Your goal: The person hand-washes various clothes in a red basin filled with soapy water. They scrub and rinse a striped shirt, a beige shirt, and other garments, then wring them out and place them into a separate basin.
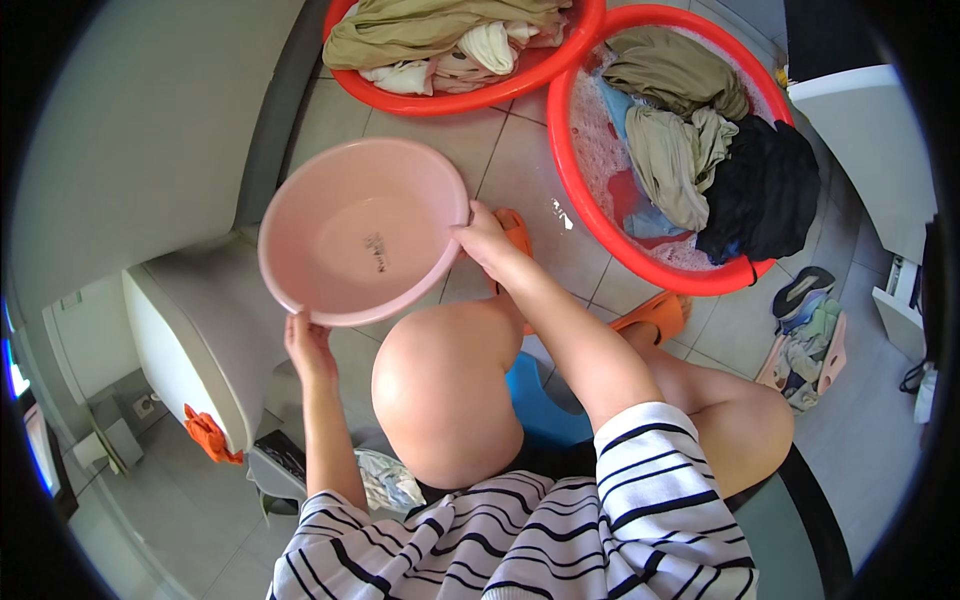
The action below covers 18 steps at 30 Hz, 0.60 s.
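Between my two hands is a pink plastic basin (345, 262), tilted a little, with only dark printing on its bottom. My left hand (310, 346) grips the near left part of its rim. The right edge of the rim is held by my right hand (482, 238), thumb over the top. Beyond it on the right stands a large red tub (559, 150) of sudsy water, with khaki garments (667, 161) and a black garment (761, 187) piled in it. A second red tub (420, 107) at the top holds olive and white clothes (450, 37).
A blue stool (536, 397) shows beneath me, and orange slippers (656, 316) are on my feet. A pink container of small cloths (810, 352) sits at right. An orange cloth (210, 433) hangs at the left cabinet. An open drawer (900, 319) juts in from the right.
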Available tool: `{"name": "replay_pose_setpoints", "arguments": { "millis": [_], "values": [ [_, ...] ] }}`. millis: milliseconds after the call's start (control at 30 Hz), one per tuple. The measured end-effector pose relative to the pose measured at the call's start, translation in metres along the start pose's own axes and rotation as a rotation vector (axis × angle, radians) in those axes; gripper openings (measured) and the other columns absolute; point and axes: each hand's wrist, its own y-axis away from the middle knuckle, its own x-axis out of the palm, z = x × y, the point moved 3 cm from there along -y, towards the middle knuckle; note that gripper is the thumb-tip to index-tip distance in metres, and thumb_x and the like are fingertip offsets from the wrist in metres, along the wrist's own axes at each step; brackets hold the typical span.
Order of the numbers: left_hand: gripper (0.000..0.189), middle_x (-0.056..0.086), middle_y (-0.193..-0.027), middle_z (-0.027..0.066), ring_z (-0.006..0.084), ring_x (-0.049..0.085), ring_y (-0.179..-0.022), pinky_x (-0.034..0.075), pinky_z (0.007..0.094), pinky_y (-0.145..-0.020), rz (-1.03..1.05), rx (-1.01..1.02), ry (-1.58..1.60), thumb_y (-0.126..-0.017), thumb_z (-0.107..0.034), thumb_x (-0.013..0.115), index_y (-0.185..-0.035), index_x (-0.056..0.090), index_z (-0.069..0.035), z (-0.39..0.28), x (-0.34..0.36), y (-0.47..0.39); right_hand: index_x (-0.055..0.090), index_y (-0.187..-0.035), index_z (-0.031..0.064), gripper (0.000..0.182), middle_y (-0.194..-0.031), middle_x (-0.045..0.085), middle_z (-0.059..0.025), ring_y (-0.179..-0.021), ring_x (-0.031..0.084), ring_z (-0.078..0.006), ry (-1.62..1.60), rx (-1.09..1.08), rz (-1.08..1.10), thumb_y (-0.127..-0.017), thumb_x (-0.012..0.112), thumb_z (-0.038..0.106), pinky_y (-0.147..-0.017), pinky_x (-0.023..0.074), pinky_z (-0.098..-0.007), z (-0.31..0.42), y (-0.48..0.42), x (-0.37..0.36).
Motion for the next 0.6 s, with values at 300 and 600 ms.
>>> {"name": "replay_pose_setpoints", "arguments": {
  "millis": [300,600],
  "values": [
    [0.012,0.058,-0.08,-0.0017,0.0071,0.054,-0.064,0.042,0.02,-0.054,0.078,-0.513,-0.055,-0.096,-0.021,0.05,-0.095,0.054,-0.01,0.153,-0.03,-0.029,0.033,-0.135,-0.0036,0.062,-0.115,0.058,-0.0187,-0.107,0.057,-0.0261,0.229,-0.069,-0.12,-0.078,0.06,0.003,-0.091,0.0445,-0.034,0.003,0.017,-0.025],
    [0.043,0.053,-0.12,0.0134,0.022,0.052,-0.104,0.044,0.0342,-0.088,0.082,0.011,-0.456,-0.092,-0.007,0.048,-0.134,0.038,-0.005,0.145,0.021,-0.036,0.06,-0.102,0.0037,0.027,-0.107,0.058,-0.0147,-0.101,0.055,-0.0329,0.933,-0.681,-0.582,-0.075,0.058,0.001,-0.087,0.0452,-0.0401,0.057,0.079,-0.106]
  ]
}}
